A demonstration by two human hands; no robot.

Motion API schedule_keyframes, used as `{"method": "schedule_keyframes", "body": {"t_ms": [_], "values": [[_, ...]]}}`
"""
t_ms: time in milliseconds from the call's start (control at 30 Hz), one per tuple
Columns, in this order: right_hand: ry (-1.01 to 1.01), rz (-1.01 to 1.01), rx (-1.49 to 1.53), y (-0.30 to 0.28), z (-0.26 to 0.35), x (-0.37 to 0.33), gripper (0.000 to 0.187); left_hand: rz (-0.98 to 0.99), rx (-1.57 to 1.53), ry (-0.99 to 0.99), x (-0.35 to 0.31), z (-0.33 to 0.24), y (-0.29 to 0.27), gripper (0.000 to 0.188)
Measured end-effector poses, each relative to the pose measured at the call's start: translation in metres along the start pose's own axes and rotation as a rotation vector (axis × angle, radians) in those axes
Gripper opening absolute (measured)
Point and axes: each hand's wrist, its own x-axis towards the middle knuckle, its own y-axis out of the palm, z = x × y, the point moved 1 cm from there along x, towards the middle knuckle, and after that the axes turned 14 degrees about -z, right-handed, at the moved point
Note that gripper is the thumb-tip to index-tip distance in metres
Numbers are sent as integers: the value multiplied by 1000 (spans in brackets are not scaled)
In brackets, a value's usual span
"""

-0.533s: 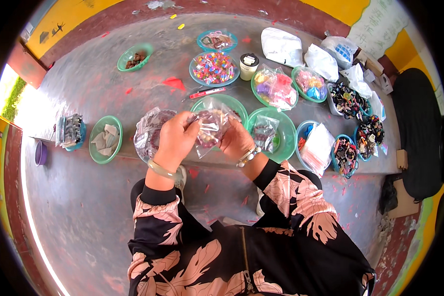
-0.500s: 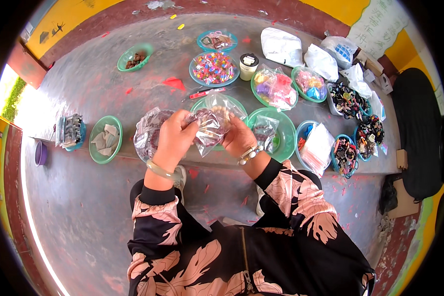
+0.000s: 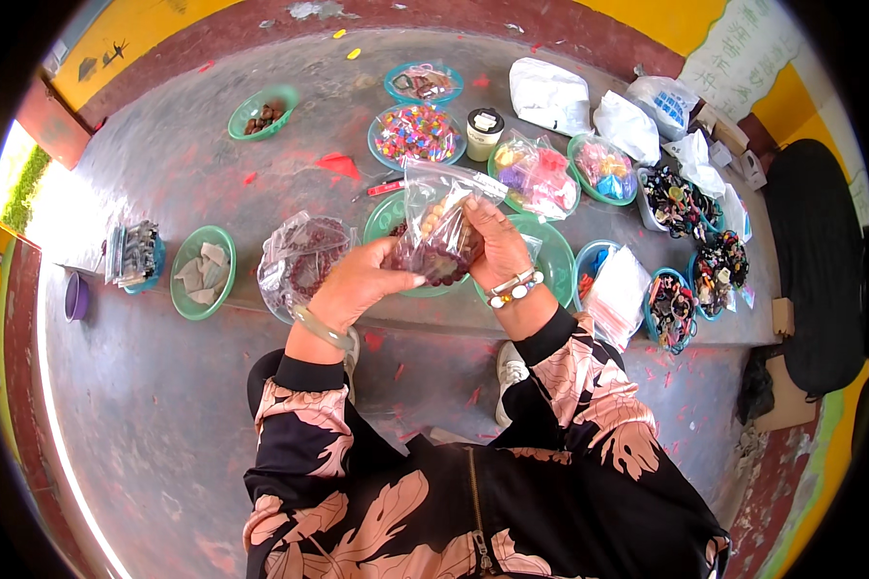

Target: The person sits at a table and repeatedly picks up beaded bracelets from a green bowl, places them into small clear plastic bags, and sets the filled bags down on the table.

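Observation:
Between my hands, above a green basin (image 3: pixel 381 214), is a clear plastic bag (image 3: pixel 433 181) with a pale bead bracelet (image 3: pixel 441 214) showing through it. Dark red beads (image 3: pixel 444 278) curve around its lower part; whether they lie inside or outside it I cannot tell. My left hand (image 3: pixel 357 285) is closed on the bag's lower left side, thumb in front. My right hand (image 3: pixel 500 246) pinches the bag's right side, thumb up near the pale beads. Beside my left hand, a pile of bagged dark red bead bracelets (image 3: pixel 304 253) fills a container.
Another green basin (image 3: pixel 553 253) stands right of my hands, near flat clear bags (image 3: pixel 616 294). Beyond are a bowl of colourful small pieces (image 3: pixel 417 133), a lidded cup (image 3: pixel 484 133) and a red pen (image 3: pixel 384 188). Baskets of dark hair ties (image 3: pixel 681 198) are at right; a step edge runs nearer me.
The bag has turned more upright, its top now standing above my hands. My right hand has shifted right, and my left hand has lowered slightly with its fingers beneath the dark beads.

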Motion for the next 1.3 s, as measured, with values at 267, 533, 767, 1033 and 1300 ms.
{"method": "schedule_keyframes", "body": {"t_ms": [267,533,767,1033,1300], "values": [[-33,22,-271,6,8,-7,13,1,3,-86,2,-2,11,25],[40,17,-343,4,4,-3,17,-172,-413,-127,7,16,10,17],[150,28,-641,-11,-2,3,25,-262,-491,-16,9,14,7,17],[-81,30,-686,-2,-2,-3,27,-165,-325,-113,10,19,5,18],[-78,27,-723,-5,-4,1,27,-205,-398,-142,9,19,5,20]]}}
